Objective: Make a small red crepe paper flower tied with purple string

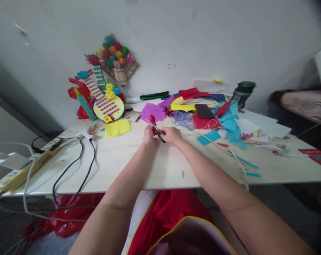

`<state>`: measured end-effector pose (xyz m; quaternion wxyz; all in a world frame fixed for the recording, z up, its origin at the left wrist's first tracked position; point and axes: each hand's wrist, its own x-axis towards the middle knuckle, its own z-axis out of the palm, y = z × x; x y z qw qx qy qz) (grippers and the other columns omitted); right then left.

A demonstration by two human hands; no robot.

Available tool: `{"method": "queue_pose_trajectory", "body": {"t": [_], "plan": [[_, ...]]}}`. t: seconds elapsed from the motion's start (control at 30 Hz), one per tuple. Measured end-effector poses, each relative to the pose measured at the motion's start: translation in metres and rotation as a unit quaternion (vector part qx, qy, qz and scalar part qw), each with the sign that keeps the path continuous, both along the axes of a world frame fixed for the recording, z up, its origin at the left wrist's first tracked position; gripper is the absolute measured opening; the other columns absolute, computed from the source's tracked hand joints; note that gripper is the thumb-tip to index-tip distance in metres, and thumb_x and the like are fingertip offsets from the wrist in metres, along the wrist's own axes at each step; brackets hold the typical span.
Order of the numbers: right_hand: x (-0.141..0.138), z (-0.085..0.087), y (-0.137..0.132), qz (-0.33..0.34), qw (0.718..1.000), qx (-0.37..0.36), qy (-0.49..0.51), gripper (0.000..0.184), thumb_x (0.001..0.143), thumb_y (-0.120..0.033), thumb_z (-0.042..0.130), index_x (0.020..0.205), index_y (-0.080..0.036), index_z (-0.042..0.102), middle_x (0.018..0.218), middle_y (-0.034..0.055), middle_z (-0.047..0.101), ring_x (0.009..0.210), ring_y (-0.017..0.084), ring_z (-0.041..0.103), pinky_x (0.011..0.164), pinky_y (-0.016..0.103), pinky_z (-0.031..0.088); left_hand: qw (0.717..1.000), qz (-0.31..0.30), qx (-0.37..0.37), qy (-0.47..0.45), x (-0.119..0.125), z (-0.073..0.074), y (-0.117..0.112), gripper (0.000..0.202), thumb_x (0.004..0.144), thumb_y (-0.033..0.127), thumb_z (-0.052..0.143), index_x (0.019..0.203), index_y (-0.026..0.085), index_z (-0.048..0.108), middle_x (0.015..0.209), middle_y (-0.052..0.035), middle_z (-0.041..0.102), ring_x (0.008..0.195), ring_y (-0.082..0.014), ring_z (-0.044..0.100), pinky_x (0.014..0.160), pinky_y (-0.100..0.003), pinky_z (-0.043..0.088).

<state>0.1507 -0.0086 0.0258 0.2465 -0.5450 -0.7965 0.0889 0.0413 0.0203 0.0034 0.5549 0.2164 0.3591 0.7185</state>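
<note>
Red paper [152,119], pinched in the left hand [149,136], sits near the purple sheet [153,111]. Right hand [172,135] grips scissors [157,129], seemingly mid-cut; steadiness matters next.

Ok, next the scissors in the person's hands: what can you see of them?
The small scissors with black handles and thin silvery blades are gripped by the handles in the right hand. The blades slant up and left, away from the person, just above the pale tabletop. They meet a small red paper piece pinched in the left hand. Whether the blades are open or closed is too small to tell.
</note>
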Motion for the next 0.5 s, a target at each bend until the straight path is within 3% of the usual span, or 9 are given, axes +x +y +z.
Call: {"method": "queue_pose_trajectory", "body": {"t": [0.23, 0.4, 0.5], "plan": [[0.0024, 0.0009, 0.0004, -0.005, 1.0, 0.009, 0.004, 0.036, 0.072, -0.057, 0.053, 0.092, -0.03, 0.068, 0.085, -0.0002, 0.07, 0.083, 0.017, 0.062, 0.066, 0.025, 0.04, 1.0, -0.008, -0.008, 0.004, 0.0003, 0.0009, 0.001, 0.012, 0.075, 0.012, 0.05, 0.064, 0.016, 0.047, 0.042, 0.0067, 0.035, 0.036, -0.0063, 0.037, 0.042, -0.02, 0.032], [0.0004, 0.0023, 0.0034, 0.005, 0.999, -0.009, 0.03, 0.037, 0.072, -0.058, 0.053, 0.09, -0.03, 0.068, 0.083, -0.0006, 0.069, 0.083, 0.016, 0.061, 0.065, 0.023, 0.039, 1.0, 0.008, -0.004, -0.015, 0.0002, 0.0004, 0.001, 0.012, 0.075, 0.011, 0.05, 0.065, 0.016, 0.046, 0.046, 0.005, 0.04, 0.04, -0.006, 0.04, 0.044, -0.019, 0.032], [-0.0001, 0.005, 0.0051, -0.003, 1.0, -0.008, 0.025, 0.038, 0.071, -0.059, 0.054, 0.09, -0.028, 0.068, 0.083, 0.0002, 0.069, 0.08, 0.016, 0.06, 0.064, 0.023, 0.038, 0.999, -0.025, 0.03, -0.02, 0.0044, -0.0008, -0.002, 0.011, 0.073, 0.009, 0.049, 0.065, 0.015, 0.046, 0.049, 0.0035, 0.044, 0.043, -0.0065, 0.044, 0.047, -0.019, 0.035]]}}
